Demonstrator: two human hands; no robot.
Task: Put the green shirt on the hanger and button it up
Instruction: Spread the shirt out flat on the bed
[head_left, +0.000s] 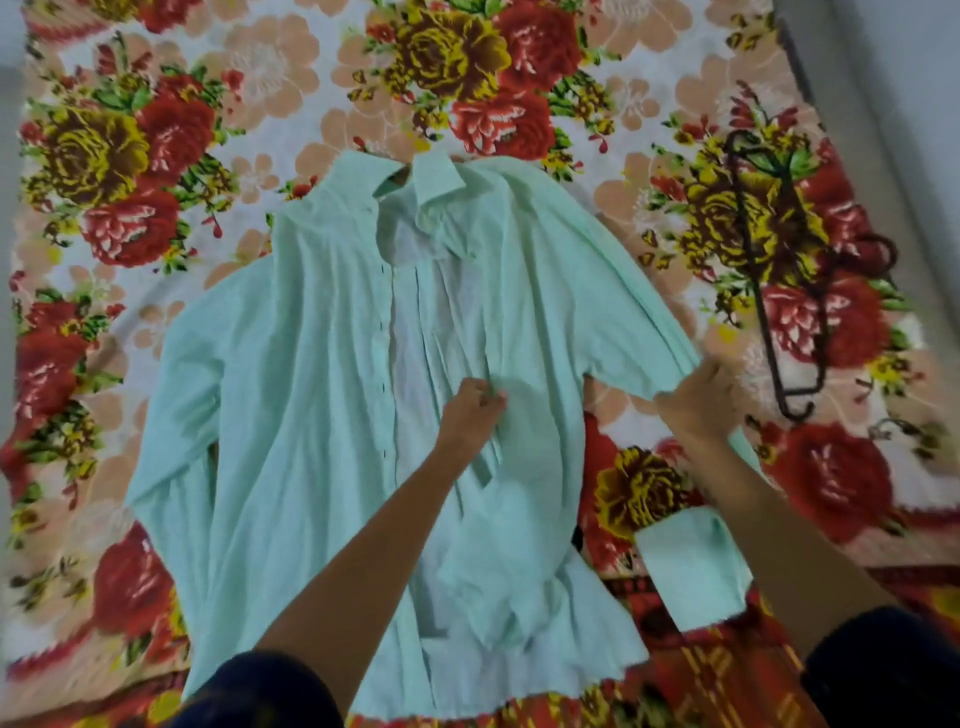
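The green shirt (322, 395) lies front-up and unbuttoned on a bed under a floral bedsheet (260, 104), collar at the far end, hem nearest the person. It is a pale mint colour, wrinkled, with the paler inside showing down the open middle strip. A row of small dark buttons runs down the placket just left of that strip. At the near right of the shirt a cuff (685, 566) lies folded back on itself, close to the bed's near edge.

The left hand (470, 410) sits on the shirt's right front panel, just right of the open strip, its grip narrow, fingertips pinching a fold of cloth. The right hand (698, 397) is at the shirt's right sleeve, its grip closed round the bunched sleeve cloth, lifting it slightly off the sheet. Both forearms reach in from dark sleeves at the near edge.

Right of the shirt, beyond the right hand and well apart from the collar, a dark hanger (774, 270) lies flat on the sheet. Left of the shirt and beyond its collar there is bare sheet. A pale wall (883, 78) borders the bed far right of the shirt.
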